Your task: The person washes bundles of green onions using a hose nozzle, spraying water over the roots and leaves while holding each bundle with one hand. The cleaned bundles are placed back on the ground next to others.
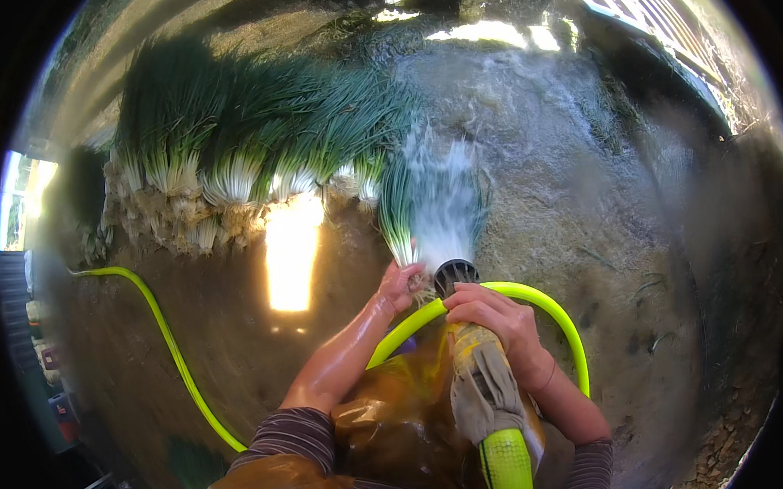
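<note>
My left hand [402, 286] grips a bunch of spring onions [397, 225] by the white root end, its green leaves pointing away from me. Just to the right, my right hand [497, 315] holds a hose nozzle [456, 274] with a black, round head. A broad white spray of water [445, 204] leaves it and covers much of the greens in front. Behind the nozzle, grey cloth [487, 390] is wrapped where the thick yellow-green hose [506, 463] joins. Bundled spring onions [234, 172] lie in a long pile at the upper left, roots towards me.
A thinner-looking stretch of yellow-green hose [168, 336] curves across the wet floor [241, 379] at left. Another loop [565, 316] passes beneath the nozzle. Water runs over the floor ahead. A slatted frame [655, 22] stands at upper right; loose greens [192, 465] lie at lower left.
</note>
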